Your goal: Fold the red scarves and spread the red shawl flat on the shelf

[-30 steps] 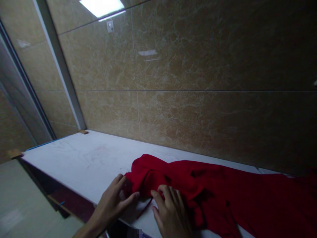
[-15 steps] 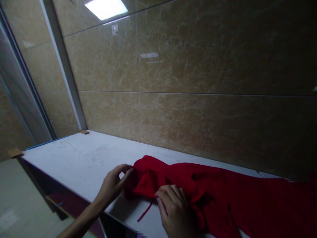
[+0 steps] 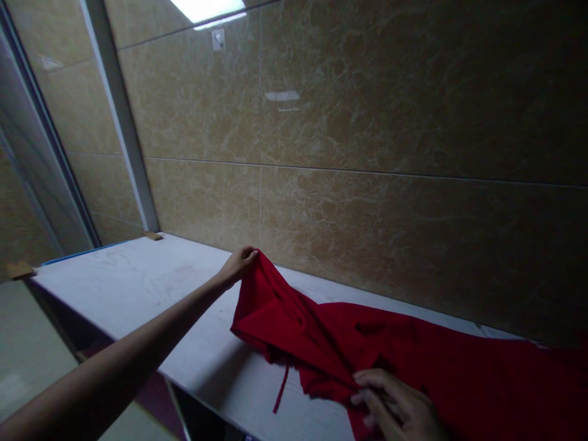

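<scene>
A red garment (image 3: 390,361) with a drawstring lies along a white tabletop (image 3: 138,288) against a tiled wall. My left hand (image 3: 239,264) is stretched out far, pinching the garment's hood end and lifting it off the table near the wall. My right hand (image 3: 397,407) rests at the near edge, fingers curled on a fold of the red cloth. A red cord (image 3: 281,389) hangs from the raised part down to the table.
A brown marble-tiled wall (image 3: 367,122) rises right behind the table. A grey metal post (image 3: 122,116) stands at the left rear corner. The table's left end (image 3: 50,278) drops to the floor, with a small wooden block at each corner.
My left hand has taken the hood end and pulled it up and away toward the wall. My right hand has slid right along the near edge of the garment.
</scene>
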Action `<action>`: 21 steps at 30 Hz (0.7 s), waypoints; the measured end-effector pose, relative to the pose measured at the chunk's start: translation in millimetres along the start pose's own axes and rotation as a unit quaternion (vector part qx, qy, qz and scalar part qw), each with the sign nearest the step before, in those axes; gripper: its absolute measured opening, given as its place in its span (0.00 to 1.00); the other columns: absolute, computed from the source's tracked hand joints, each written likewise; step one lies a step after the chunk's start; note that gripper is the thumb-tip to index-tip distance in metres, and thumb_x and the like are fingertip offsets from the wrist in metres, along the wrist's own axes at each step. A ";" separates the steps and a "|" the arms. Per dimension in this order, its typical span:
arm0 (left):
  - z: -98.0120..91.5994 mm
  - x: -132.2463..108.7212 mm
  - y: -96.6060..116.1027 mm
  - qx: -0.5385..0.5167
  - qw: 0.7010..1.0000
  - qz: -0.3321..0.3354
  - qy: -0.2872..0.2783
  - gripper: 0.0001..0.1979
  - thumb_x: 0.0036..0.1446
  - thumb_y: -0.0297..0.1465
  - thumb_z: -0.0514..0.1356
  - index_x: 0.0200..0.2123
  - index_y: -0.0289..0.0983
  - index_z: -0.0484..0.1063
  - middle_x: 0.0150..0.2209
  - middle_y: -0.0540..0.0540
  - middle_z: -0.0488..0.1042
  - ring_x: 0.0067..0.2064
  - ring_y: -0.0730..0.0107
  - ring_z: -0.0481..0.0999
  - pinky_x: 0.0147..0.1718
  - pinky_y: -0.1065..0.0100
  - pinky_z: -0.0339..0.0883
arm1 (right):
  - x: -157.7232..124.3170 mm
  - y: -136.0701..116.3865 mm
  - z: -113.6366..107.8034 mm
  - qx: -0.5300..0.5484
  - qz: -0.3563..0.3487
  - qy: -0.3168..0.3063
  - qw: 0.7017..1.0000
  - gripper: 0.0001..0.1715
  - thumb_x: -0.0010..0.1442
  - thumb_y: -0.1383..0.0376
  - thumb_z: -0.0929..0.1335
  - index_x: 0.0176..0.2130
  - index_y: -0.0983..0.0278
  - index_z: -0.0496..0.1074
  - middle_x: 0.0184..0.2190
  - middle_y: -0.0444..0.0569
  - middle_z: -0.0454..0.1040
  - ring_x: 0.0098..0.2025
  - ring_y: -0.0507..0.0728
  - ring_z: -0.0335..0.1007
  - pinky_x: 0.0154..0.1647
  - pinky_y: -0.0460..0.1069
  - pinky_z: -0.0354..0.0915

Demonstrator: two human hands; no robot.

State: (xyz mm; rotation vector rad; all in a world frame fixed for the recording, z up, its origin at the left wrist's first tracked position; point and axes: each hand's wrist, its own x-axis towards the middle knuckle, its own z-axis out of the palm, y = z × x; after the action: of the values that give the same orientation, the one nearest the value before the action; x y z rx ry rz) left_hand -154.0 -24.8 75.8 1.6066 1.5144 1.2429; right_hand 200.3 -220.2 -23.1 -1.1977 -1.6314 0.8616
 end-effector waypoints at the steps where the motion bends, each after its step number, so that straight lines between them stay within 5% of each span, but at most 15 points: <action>1: 7.7 0.2 -4.0 -0.002 1.000 -0.013 -0.014 0.16 0.53 0.44 0.62 0.29 0.35 0.71 0.23 0.51 0.68 0.27 0.71 0.64 0.23 0.73 0.53 | 0.9 7.2 -6.3 0.000 0.044 0.017 0.999 0.26 0.63 0.42 0.68 0.42 0.61 0.80 0.25 0.48 0.78 0.19 0.54 0.72 0.18 0.44 0.68; 5: 33.7 -8.9 -22.2 -0.017 0.995 -0.081 -0.056 0.19 0.52 0.44 0.65 0.39 0.34 0.72 0.22 0.52 0.68 0.22 0.73 0.63 0.19 0.74 0.53 | 9.9 24.2 -21.2 -0.046 0.091 0.083 0.991 0.30 0.59 0.40 0.67 0.40 0.62 0.78 0.17 0.43 0.71 0.15 0.54 0.66 0.15 0.45 0.62; 9: 29.6 -23.8 -38.6 -0.054 0.987 -0.127 -0.077 0.31 0.51 0.48 0.66 0.51 0.35 0.65 0.28 0.49 0.73 0.24 0.69 0.71 0.21 0.71 0.63 | 15.6 9.6 -23.5 -0.183 -0.069 0.160 0.967 0.20 0.62 0.52 0.67 0.45 0.62 0.79 0.36 0.53 0.80 0.24 0.55 0.73 0.25 0.48 0.72; 12: 9.6 -37.4 -51.0 -0.075 0.982 -0.136 -0.104 0.34 0.48 0.53 0.67 0.49 0.37 0.64 0.30 0.47 0.75 0.26 0.67 0.74 0.20 0.71 0.64 | 15.8 -14.6 -13.5 -0.267 -0.162 0.185 0.932 0.18 0.66 0.57 0.67 0.52 0.59 0.77 0.45 0.55 0.78 0.31 0.56 0.76 0.29 0.47 0.73; 17: -12.3 -66.1 -48.8 0.007 0.976 -0.144 -0.162 0.34 0.43 0.64 0.64 0.29 0.36 0.70 0.22 0.50 0.68 0.22 0.69 0.69 0.15 0.73 0.56 | 26.2 -48.4 45.6 -0.303 -0.253 0.122 0.911 0.14 0.67 0.61 0.69 0.52 0.56 0.75 0.46 0.52 0.77 0.40 0.58 0.78 0.37 0.48 0.74; 21: -3.6 -90.7 -27.0 0.040 0.964 -0.159 -0.211 0.31 0.44 0.61 0.65 0.26 0.36 0.71 0.18 0.51 0.66 0.19 0.72 0.63 0.14 0.72 0.51 | 48.2 -57.1 107.4 -0.346 -0.264 0.093 0.896 0.28 0.57 0.70 0.72 0.56 0.59 0.73 0.49 0.53 0.76 0.43 0.64 0.76 0.41 0.56 0.74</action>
State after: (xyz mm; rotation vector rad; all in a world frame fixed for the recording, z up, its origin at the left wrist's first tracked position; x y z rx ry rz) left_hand -160.3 -108.9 32.6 1.4848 1.4815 0.6232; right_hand 75.3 -192.5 4.0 -1.1423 -2.0277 -0.2056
